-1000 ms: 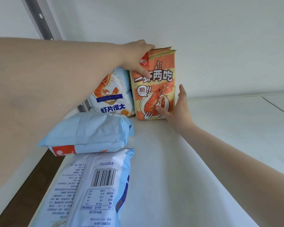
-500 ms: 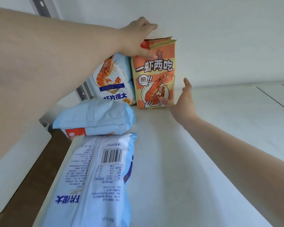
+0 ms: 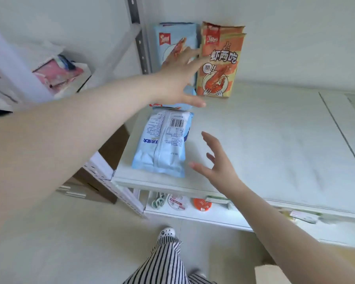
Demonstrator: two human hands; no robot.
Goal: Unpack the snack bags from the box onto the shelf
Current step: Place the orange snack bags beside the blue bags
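Hovering with fingers spread and nothing held, the left hand [image 3: 178, 78] is in front of the upright blue bag [image 3: 172, 42], while the orange bag [image 3: 219, 62] stands beside it at the back of the shelf [image 3: 264, 140]. A flat blue bag [image 3: 164, 144] lies nearer the front edge, and the right hand [image 3: 217, 167] is open too, just beside it. This placing step looks finished; next, I judge, comes reaching down to the box [image 3: 268, 273] for another bag.

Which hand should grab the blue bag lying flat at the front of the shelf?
Probably the right hand. It hovers open right beside the flat blue bag, while the left hand is farther back, near the standing orange bag.
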